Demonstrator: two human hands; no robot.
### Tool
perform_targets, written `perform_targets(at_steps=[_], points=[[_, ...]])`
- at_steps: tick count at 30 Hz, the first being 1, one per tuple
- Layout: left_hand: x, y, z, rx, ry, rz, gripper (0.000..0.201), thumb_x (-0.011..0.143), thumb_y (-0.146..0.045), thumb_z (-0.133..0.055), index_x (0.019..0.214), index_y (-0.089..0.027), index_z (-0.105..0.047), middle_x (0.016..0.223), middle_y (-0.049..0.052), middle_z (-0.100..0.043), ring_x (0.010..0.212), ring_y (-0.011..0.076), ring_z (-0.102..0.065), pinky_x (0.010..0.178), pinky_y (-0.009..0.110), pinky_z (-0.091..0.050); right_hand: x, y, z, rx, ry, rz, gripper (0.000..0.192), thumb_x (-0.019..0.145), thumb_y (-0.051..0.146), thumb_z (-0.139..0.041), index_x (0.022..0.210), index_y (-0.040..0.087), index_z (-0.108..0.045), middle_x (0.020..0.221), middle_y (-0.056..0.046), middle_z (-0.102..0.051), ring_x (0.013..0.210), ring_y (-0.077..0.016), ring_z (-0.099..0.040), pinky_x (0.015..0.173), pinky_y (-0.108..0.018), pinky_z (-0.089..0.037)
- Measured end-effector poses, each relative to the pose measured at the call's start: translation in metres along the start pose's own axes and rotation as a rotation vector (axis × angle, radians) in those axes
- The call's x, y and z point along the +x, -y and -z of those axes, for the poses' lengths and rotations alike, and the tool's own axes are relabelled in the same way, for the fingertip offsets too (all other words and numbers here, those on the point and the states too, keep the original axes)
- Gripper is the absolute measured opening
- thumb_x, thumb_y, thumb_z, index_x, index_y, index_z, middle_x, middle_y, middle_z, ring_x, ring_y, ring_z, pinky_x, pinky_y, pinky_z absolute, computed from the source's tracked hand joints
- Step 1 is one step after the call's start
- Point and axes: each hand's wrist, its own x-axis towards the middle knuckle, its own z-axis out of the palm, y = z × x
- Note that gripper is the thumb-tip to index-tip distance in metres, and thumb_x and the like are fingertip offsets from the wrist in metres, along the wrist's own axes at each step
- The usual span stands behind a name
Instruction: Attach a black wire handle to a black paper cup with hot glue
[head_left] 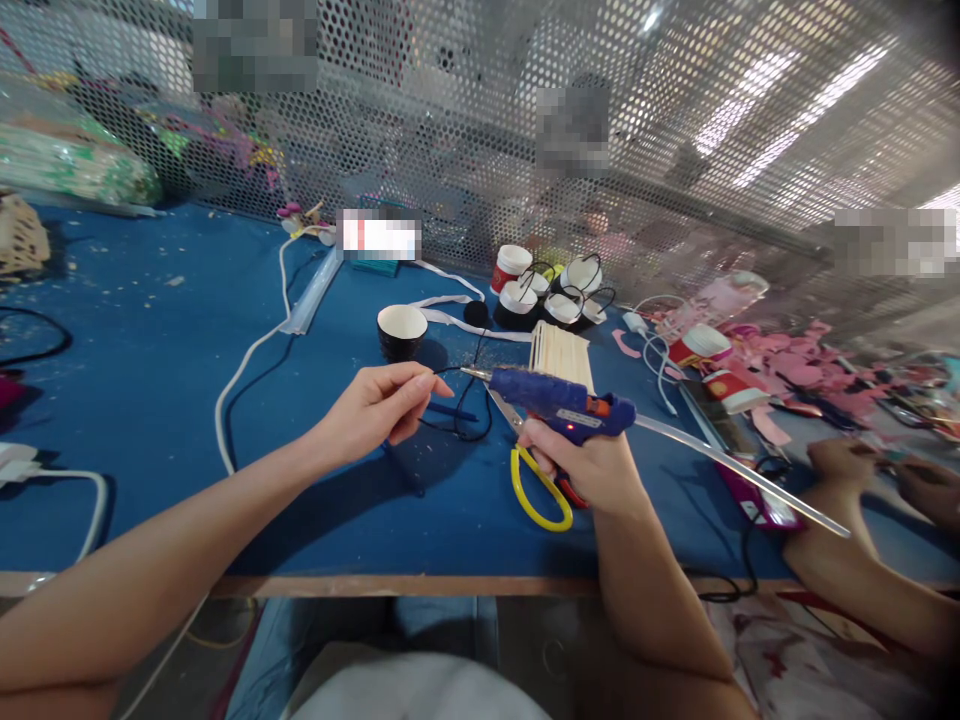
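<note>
My left hand [390, 402] is closed in a pinch on a thin black cord [444, 371], whose end lies close to the metal nozzle of a blue hot glue gun [536, 388]. My right hand [589, 460] is wrapped round that gun's handle, and a long clear glue stick [739, 468] sticks out of its back. Under the right hand lie scissors [541, 508] with a yellow handle loop, partly covered. More black cord [474, 437] curls on the table between the hands. Beyond my left hand stands a small black cup [402, 342] with a white inside.
On the blue table [180, 400] are a bundle of wooden sticks [562, 352], several paper cups [517, 300] with black cord, a black disc [476, 313] and a white cable [225, 400]. Perforated metal [420, 130] stands behind. At right are another person's hands [844, 465] and pink pieces [795, 360].
</note>
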Motion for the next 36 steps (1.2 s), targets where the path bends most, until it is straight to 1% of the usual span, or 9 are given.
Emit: perform_targets(at_steps=[5,12,18,21,23,27,29,32,36], points=[[-0.002,-0.002,0.004,0.187,-0.003,-0.062,0.031,0.090,-0.040,-0.044,0.090,-0.015,-0.063,0.050,-0.006,-0.040,0.039,0.0042,-0.040,0.042,0.019,-0.028,-0.001,0.002,0.000,0.022,0.014,-0.014,0.024,0.077,0.037,-0.062,0.068,0.015,-0.059,0.042,0.005,-0.047,0.038,-0.0068,-0.041,0.039,-0.022,-0.038],[-0.003,-0.006,0.005,0.329,0.002,-0.152,0.030,0.091,-0.036,-0.042,0.090,-0.014,-0.064,0.052,-0.004,-0.043,0.043,0.0057,-0.040,0.044,0.018,-0.032,-0.001,0.005,0.000,0.023,0.008,-0.052,0.030,0.077,0.040,-0.062,0.061,0.014,-0.059,0.039,0.004,-0.046,0.035,-0.0059,-0.040,0.038,-0.021,-0.035],[-0.002,-0.009,0.006,0.580,-0.061,-0.332,0.026,0.088,-0.028,-0.045,0.092,-0.015,-0.068,0.064,0.001,-0.053,0.055,0.0093,-0.049,0.054,0.021,-0.038,0.002,0.005,0.003,0.126,0.084,-0.123,0.032,0.076,0.043,-0.062,0.063,0.014,-0.061,0.037,0.005,-0.045,0.032,-0.0047,-0.036,0.033,-0.019,-0.028],[-0.001,-0.006,0.008,0.689,-0.086,-0.432,0.024,0.087,-0.025,-0.047,0.094,-0.016,-0.068,0.072,0.004,-0.057,0.063,0.0114,-0.051,0.060,0.022,-0.040,0.002,0.006,0.005,0.126,0.101,-0.136,0.032,0.076,0.043,-0.062,0.062,0.014,-0.060,0.037,0.005,-0.045,0.032,-0.0046,-0.037,0.033,-0.018,-0.028],[-0.001,-0.004,0.010,0.741,-0.097,-0.474,0.023,0.086,-0.025,-0.048,0.095,-0.017,-0.068,0.076,0.005,-0.058,0.066,0.0123,-0.052,0.062,0.023,-0.040,0.003,0.007,0.007,0.121,0.112,-0.141,0.032,0.077,0.042,-0.062,0.062,0.014,-0.060,0.038,0.004,-0.046,0.032,-0.0041,-0.037,0.033,-0.018,-0.028],[-0.001,-0.003,0.011,0.779,-0.146,-0.522,0.023,0.086,-0.023,-0.047,0.096,-0.017,-0.067,0.081,0.007,-0.060,0.069,0.0127,-0.053,0.063,0.023,-0.041,0.005,0.008,0.011,0.102,0.182,-0.153,0.031,0.079,0.040,-0.061,0.064,0.013,-0.060,0.038,0.004,-0.047,0.032,-0.0041,-0.038,0.033,-0.017,-0.028],[-0.001,-0.005,0.010,0.764,-0.195,-0.529,0.023,0.086,-0.023,-0.047,0.096,-0.016,-0.067,0.081,0.007,-0.060,0.069,0.0127,-0.054,0.064,0.023,-0.041,0.006,0.008,0.013,0.093,0.202,-0.151,0.031,0.079,0.040,-0.061,0.066,0.013,-0.059,0.038,0.004,-0.047,0.032,-0.0043,-0.038,0.032,-0.018,-0.027],[-0.001,-0.009,0.009,0.731,-0.261,-0.495,0.024,0.086,-0.025,-0.047,0.093,-0.016,-0.068,0.076,0.006,-0.059,0.066,0.0129,-0.053,0.063,0.024,-0.041,0.006,0.006,0.014,0.089,0.214,-0.150,0.031,0.080,0.041,-0.059,0.067,0.013,-0.059,0.039,0.005,-0.046,0.032,-0.0045,-0.037,0.033,-0.018,-0.027],[0.000,-0.009,0.009,0.643,-0.285,-0.405,0.024,0.086,-0.028,-0.048,0.091,-0.016,-0.069,0.070,0.004,-0.057,0.061,0.0117,-0.050,0.059,0.023,-0.040,0.006,0.002,0.014,0.159,0.198,-0.095,0.026,0.081,0.037,-0.059,0.072,0.013,-0.060,0.039,0.006,-0.044,0.034,-0.0044,-0.036,0.036,-0.019,-0.028]])
